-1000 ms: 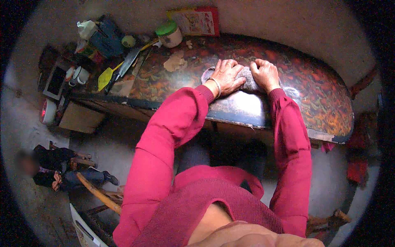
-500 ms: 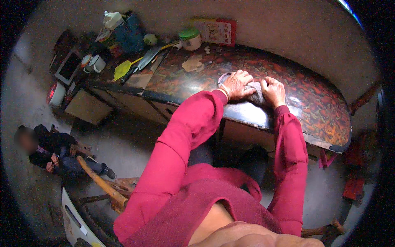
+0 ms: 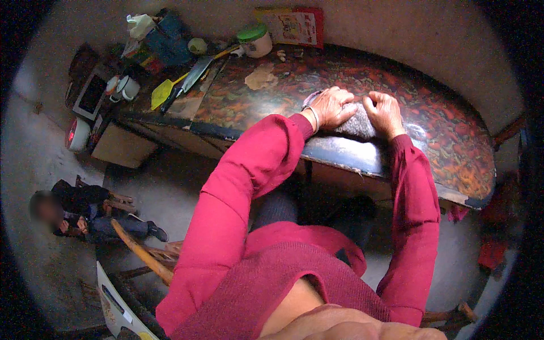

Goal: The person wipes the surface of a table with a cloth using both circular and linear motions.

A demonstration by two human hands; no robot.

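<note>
A grey, fuzzy cloth (image 3: 358,124) lies bunched near the front edge of the dark red patterned table (image 3: 453,144). My left hand (image 3: 333,107) is closed over its left part, fingers bent around the cloth. At the other end my right hand (image 3: 386,113) grips it, thumb raised toward the left hand. Parts of the cloth are hidden under both hands. Just in front of it, the table's edge shines pale with reflected light.
To the left on the table lie a yellow fly swatter (image 3: 163,94) and a broad-bladed knife (image 3: 196,73). Behind them stand a green-lidded jar (image 3: 256,44), a blue bag (image 3: 170,42) and enamel mugs (image 3: 128,88). A person (image 3: 85,207) sits at far left, near a wooden chair (image 3: 141,252).
The whole view has shifted slightly. My right hand sits a little farther right, and more of the grey cloth shows between my hands. Both hands stay on it.
</note>
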